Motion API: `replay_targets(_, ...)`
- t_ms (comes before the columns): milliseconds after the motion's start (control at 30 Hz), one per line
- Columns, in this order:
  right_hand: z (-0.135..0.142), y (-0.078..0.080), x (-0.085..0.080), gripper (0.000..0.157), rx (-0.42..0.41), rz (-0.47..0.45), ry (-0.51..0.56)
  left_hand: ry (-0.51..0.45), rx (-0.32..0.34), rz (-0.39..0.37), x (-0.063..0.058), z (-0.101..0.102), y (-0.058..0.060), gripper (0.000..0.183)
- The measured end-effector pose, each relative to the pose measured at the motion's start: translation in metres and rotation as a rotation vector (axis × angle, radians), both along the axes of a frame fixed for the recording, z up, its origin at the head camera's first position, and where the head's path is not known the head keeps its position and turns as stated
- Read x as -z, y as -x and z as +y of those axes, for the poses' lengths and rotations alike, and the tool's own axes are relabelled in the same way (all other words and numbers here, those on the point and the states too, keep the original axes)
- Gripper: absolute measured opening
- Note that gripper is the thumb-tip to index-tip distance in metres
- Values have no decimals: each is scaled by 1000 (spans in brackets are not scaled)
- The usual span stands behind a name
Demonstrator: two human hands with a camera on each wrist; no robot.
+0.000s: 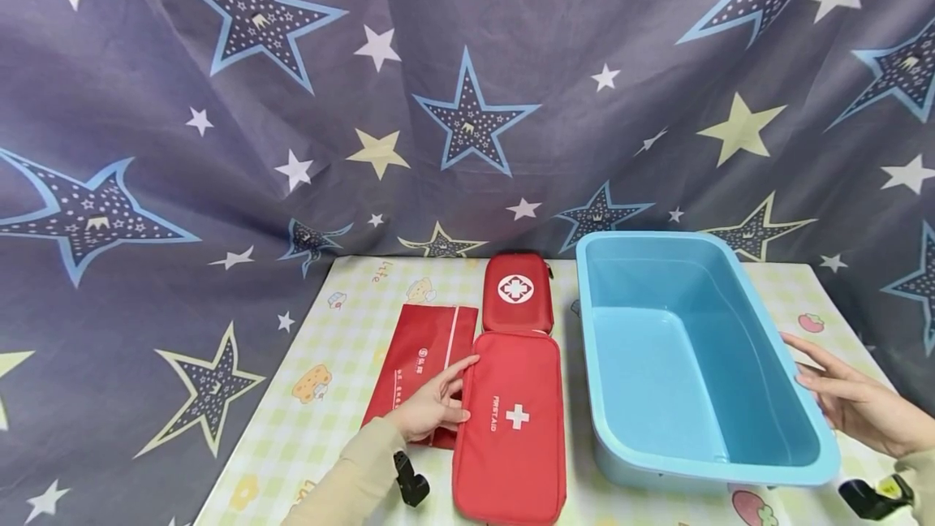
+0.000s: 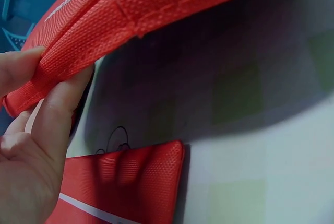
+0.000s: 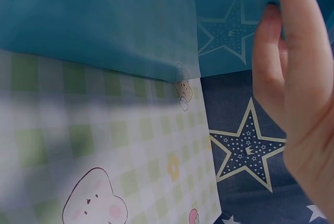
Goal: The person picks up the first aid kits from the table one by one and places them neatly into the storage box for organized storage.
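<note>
My left hand (image 1: 433, 408) pinches the left edge of a red first aid pouch (image 1: 511, 461) with a white cross. In the left wrist view the thumb lies on top of the pouch's (image 2: 104, 18) edge and the fingers are underneath, with that edge raised over the table. A flat dark-red bag (image 1: 431, 347) with a white stripe lies beneath and left of this hand. Behind the pouch sits a small red hard case (image 1: 517, 292) with a white cross emblem. At the right, my right hand (image 1: 850, 396) touches the long right side of a blue plastic bin (image 1: 602, 396), fingers fairly straight.
A table with a green-and-white checked cloth (image 1: 256, 461) carries everything. Dark cloth with printed stars (image 1: 307, 144) hangs behind and beside it. The blue bin stands right of the pouch, showing a bare floor inside. Black wrist cameras (image 1: 411, 479) are strapped to both wrists.
</note>
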State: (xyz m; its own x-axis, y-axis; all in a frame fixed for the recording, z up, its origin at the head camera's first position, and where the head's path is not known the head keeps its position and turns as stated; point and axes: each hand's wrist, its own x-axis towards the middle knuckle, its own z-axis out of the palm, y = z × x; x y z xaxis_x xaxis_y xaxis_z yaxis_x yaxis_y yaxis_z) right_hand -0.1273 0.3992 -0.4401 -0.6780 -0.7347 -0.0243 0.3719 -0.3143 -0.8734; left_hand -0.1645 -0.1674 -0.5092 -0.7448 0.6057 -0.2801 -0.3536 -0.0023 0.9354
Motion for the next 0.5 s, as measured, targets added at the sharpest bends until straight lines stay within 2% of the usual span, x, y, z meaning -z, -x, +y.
replay_targets(267, 1, 1, -2, 63, -3, 3, 8, -27, -25, 17, -5, -3, 6, 84)
replay_targets(500, 3, 5, -6, 63, 10, 42, -14, -25, -76, 18, -16, -4, 13, 84)
